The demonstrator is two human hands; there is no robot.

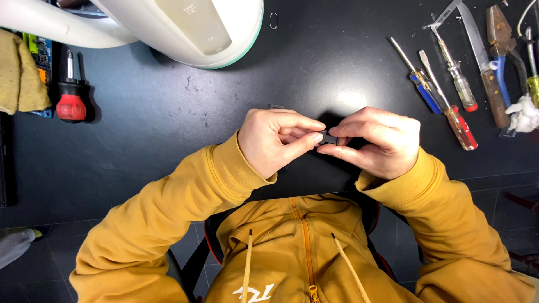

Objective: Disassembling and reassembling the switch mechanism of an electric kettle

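My left hand and my right hand meet over the near edge of a black table. Between their fingertips they pinch a small black part. Both hands close on it, thumbs and forefingers pressed together; most of the part is hidden by the fingers. My sleeves are mustard yellow.
A white electric kettle stands at the back. A red-handled stubby screwdriver lies at the left beside a yellow cloth. At the right lie several screwdrivers, a saw and pliers. A paper clip lies at the back.
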